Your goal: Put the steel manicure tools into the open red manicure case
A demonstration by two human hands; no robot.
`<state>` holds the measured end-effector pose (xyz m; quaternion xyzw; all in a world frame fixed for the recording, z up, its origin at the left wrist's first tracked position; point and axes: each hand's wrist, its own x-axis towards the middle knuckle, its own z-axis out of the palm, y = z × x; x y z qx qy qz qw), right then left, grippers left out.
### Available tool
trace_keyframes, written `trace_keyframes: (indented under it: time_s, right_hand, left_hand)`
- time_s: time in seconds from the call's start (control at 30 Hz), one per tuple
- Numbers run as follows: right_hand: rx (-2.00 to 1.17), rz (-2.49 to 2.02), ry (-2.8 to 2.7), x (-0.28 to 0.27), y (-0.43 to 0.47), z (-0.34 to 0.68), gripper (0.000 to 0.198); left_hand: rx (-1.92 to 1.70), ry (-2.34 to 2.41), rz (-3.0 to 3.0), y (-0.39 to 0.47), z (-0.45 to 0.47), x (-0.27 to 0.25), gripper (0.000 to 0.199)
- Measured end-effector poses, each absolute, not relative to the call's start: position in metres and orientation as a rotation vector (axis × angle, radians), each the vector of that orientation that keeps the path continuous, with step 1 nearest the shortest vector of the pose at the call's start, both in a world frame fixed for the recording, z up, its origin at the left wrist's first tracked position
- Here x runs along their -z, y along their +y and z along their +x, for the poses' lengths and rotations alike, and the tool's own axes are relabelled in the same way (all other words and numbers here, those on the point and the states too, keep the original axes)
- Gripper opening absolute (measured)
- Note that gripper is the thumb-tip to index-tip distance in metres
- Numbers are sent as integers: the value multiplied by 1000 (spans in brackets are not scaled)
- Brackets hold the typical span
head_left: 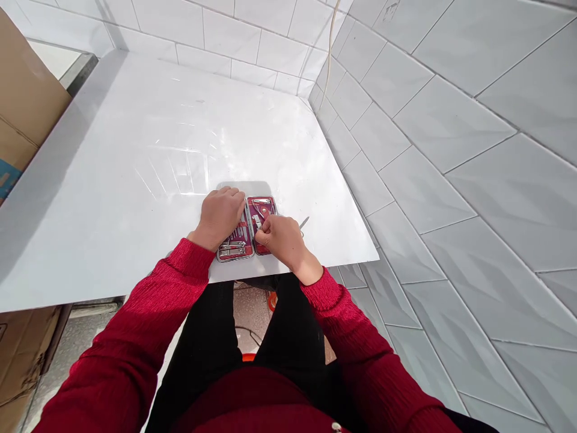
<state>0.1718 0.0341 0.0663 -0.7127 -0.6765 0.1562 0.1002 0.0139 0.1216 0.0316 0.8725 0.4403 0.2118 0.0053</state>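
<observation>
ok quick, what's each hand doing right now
Left hand: curled, resting on the left half of the open tool case.
Right hand: closed, pinching a thin metal tool.

You wear a deep red top with long sleeves, and the fabric has a fine crinkled, ribbed texture that runs along both arms. Each sleeve ends in a snug cuff at your wrist, leaving your left hand (222, 214) and your right hand (282, 237) bare, with no gloves, rings or watch showing. Below the top you wear plain black trousers. A small pale button or stud sits at the lower hem of the top.
</observation>
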Motion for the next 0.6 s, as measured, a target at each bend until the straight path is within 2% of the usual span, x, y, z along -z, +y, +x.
trace_keyframes:
  time_s: [0.23,0.4,0.6]
  right_hand:
    - [-331,-2069,-1997,-58,43,166,11]
    - [-386,-1971,-1811,-55,32,195,13]
    - [-314,-2163,-1543,-47,2,257,14]
  left_hand:
    - [-641,1381,2761,122,14,-33,28]
    - [-654,1374,2767,121,14,-34,31]
    - [-696,1372,2755,124,14,-30,34]
